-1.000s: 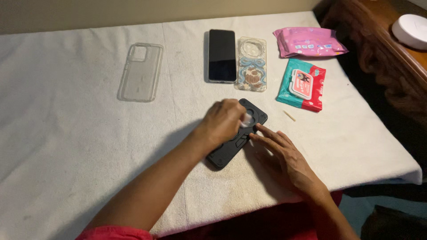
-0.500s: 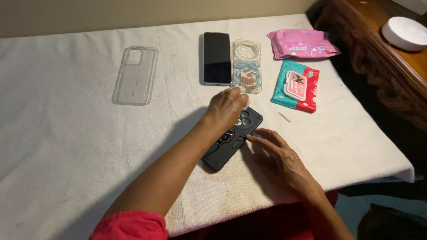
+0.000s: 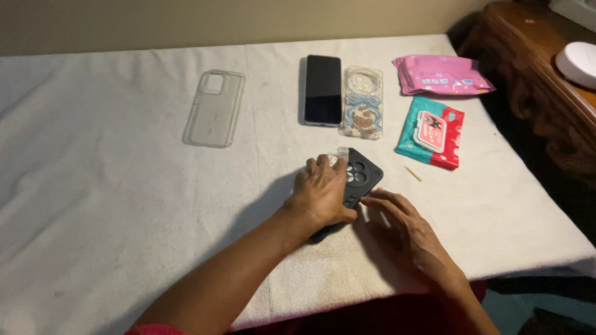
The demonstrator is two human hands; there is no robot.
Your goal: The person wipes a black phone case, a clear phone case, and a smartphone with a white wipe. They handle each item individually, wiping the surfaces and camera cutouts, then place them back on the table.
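Note:
A black rugged phone case [image 3: 362, 175] lies at an angle on the white cloth-covered table [image 3: 112, 198]. My left hand [image 3: 324, 191] lies over its lower half and pinches a small white wipe [image 3: 341, 153] against the case's top left corner. My right hand [image 3: 403, 232] rests flat on the cloth beside the case, with its fingertips touching the case's right edge. Most of the case's lower part is hidden under my left hand.
A clear phone case [image 3: 213, 108] lies at the back left. A black phone [image 3: 323, 90] and a decorated clear case [image 3: 362, 102] lie side by side behind my hands. A pink wipes pack [image 3: 442, 74], a teal and red wipes pack [image 3: 431, 131] and a toothpick [image 3: 413, 174] sit right. Dark carved furniture [image 3: 534, 93] stands beyond the table's right edge.
My left hand has slid down and flattened over the black case, with the wipe now at its top left corner. My right hand stays at the case's right edge.

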